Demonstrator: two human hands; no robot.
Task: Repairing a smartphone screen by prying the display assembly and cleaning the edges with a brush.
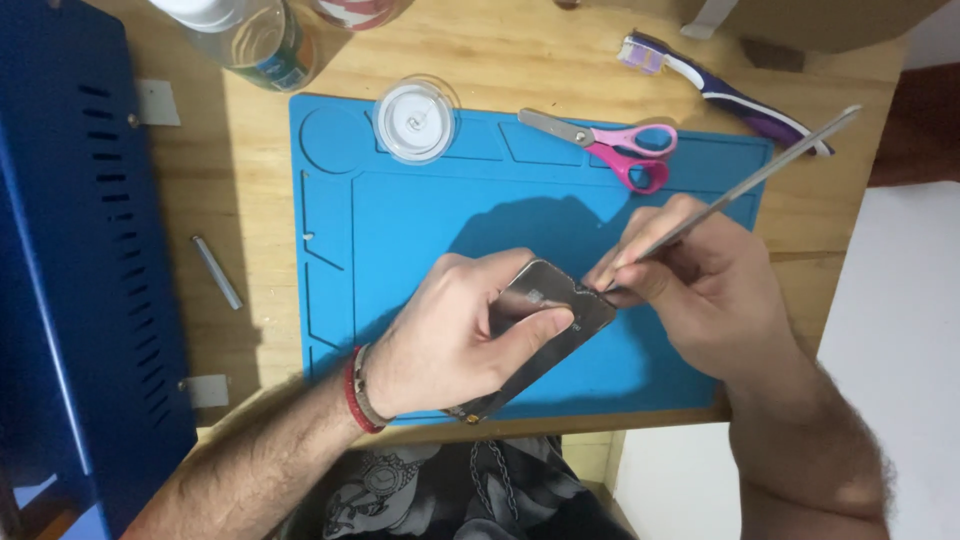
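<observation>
The left hand (450,335) grips a dark phone (545,335) over the blue mat (400,220), thumb pressed across its glossy face and fingers wrapped beneath, holding it tilted with the upper end toward the right hand. A red band and a braided one circle the left wrist.

The right hand (690,290) pinches a thin metal spudger (745,185) between thumb and fingertips, pen-fashion. Its tip meets the phone's upper edge, just at the corner nearest the right hand; the long shaft slants up and away toward the far right corner of the mat. Whether the tip sits inside the seam or only against it cannot be told.

The mat lies on a wooden table (260,200). On the mat's far edge rest a round clear container (414,121) with a white lid and pink-handled scissors (610,143). Beyond the mat lies a purple and white toothbrush (720,95), and a clear bottle (255,35) stands at the table's far side. A small metal rod (217,271) lies on the wood left of the mat, beside a blue perforated metal panel (80,260).
</observation>
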